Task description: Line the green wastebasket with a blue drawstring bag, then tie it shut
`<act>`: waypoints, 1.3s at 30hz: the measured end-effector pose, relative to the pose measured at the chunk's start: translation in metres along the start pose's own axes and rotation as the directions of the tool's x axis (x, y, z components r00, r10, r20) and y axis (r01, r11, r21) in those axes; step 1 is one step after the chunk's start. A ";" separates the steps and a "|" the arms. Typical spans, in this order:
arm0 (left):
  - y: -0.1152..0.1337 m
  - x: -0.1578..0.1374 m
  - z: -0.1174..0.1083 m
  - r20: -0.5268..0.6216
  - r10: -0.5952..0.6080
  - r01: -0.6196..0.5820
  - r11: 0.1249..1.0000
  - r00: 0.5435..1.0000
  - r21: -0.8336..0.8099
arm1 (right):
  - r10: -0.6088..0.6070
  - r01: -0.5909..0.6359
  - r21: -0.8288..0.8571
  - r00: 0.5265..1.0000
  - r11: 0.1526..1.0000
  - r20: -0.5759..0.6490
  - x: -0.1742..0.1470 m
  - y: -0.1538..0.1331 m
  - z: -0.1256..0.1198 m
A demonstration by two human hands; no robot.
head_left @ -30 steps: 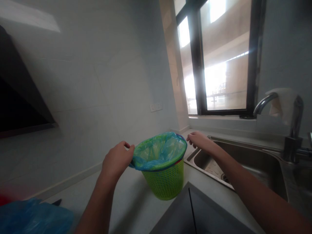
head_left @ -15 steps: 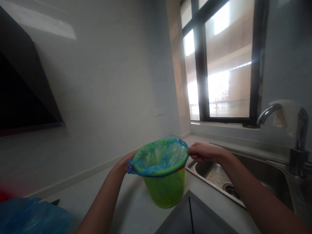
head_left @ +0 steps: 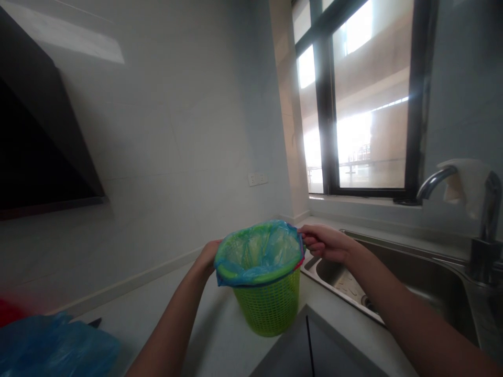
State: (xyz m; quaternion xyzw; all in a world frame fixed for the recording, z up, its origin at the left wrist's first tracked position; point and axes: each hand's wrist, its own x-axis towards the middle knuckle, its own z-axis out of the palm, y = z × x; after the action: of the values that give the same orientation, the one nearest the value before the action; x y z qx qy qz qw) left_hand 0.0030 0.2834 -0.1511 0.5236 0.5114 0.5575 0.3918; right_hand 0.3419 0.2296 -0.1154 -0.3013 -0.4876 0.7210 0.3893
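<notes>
A small green mesh basket point(head_left: 268, 306) stands on the pale countertop point(head_left: 214, 343), lined with a blue plastic bag point(head_left: 257, 251) folded over its rim. My left hand point(head_left: 207, 257) grips the bag's edge at the basket's left side, partly hidden behind the rim. At the right side of the rim my right hand point(head_left: 324, 242) pinches the bag's edge, fingers closed on it.
A steel sink point(head_left: 396, 283) lies right of the basket, with a tap point(head_left: 477, 220) draped in a cloth. A window point(head_left: 353, 99) is behind. A dark range hood point(head_left: 35, 141) hangs at left. More blue plastic point(head_left: 51, 348) lies at lower left. A dark panel point(head_left: 302, 351) sits below.
Both hands have closed onto the bag's edge at the rim and pulled it down. The left hand has slipped lower behind the basket. The view has shifted slightly.
</notes>
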 end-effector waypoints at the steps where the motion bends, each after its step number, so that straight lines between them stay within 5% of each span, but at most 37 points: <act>1: 0.001 0.000 0.000 -0.010 0.002 -0.002 1.000 1.000 -0.003 | 0.008 -0.011 0.083 0.999 0.996 0.037 0.001 0.000 0.003; 7: 0.013 0.002 -0.002 -0.116 0.029 -0.037 0.997 0.993 -0.068 | -0.022 -0.047 0.389 0.985 0.920 0.170 0.004 0.006 0.020; 13: 0.022 0.004 -0.009 -0.124 0.115 -0.114 0.993 0.986 0.016 | -0.093 0.065 0.380 0.994 0.923 0.055 0.002 0.011 0.025; 17: 0.028 0.001 -0.008 -0.147 0.281 -0.249 0.947 0.948 0.204 | -0.219 0.211 0.226 0.976 0.951 0.010 0.000 0.014 0.030; 21: 0.040 -0.012 -0.002 -0.223 0.391 -0.286 0.875 0.893 0.390 | -0.442 0.440 -0.038 0.895 0.897 -0.066 0.005 0.019 0.032; 26: 0.055 -0.035 -0.002 -0.230 0.243 -0.143 0.914 0.942 0.380 | -0.660 0.546 -0.487 0.746 0.682 -0.089 0.024 0.029 0.019; 30: 0.062 -0.046 -0.013 -0.189 0.180 -0.074 0.884 0.965 0.462 | -0.719 0.351 -0.797 0.680 0.492 -0.145 0.031 0.034 0.009; 35: 0.065 -0.039 -0.019 -0.243 0.260 -0.106 0.856 0.935 0.507 | -0.661 -0.019 -0.897 0.669 0.441 -0.339 0.018 0.020 0.008; 37: 0.064 -0.032 -0.018 -0.245 0.160 -0.064 0.931 0.956 0.358 | -0.574 -0.096 -0.899 0.739 0.428 -0.353 0.007 0.010 0.006; 39: 0.062 -0.026 -0.017 -0.140 -0.016 0.034 0.991 0.990 0.130 | -0.387 -0.092 -0.856 0.864 0.509 -0.323 -0.004 0.002 0.002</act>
State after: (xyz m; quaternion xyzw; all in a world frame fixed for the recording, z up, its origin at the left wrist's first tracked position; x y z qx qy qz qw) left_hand -0.0039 0.2452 -0.0936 0.5019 0.5798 0.5524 0.3268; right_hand 0.3420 0.2245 -0.1165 -0.5748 -0.6887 0.2546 0.3611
